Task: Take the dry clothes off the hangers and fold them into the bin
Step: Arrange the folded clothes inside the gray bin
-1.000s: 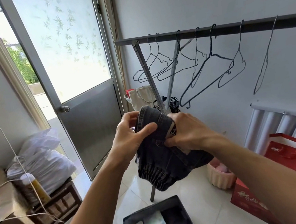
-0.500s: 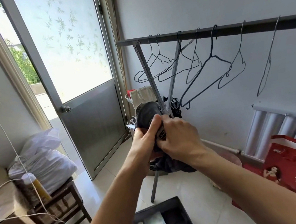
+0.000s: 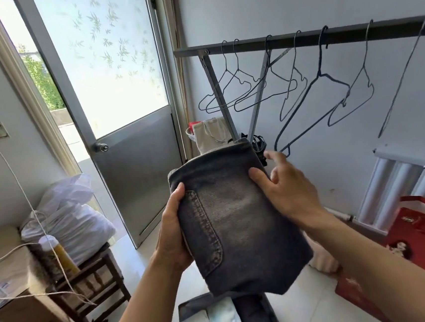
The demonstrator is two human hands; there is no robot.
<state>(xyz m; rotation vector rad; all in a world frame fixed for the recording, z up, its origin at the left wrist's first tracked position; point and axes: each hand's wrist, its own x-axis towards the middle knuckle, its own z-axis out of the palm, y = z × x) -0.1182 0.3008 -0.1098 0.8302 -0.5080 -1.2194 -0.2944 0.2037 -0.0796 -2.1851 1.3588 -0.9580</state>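
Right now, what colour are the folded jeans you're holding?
The jeans are faded grey denim; head view.

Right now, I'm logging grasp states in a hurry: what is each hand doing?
Left hand: grips the folded jeans by their left edge.
Right hand: open, thumb resting on the jeans' upper right corner.
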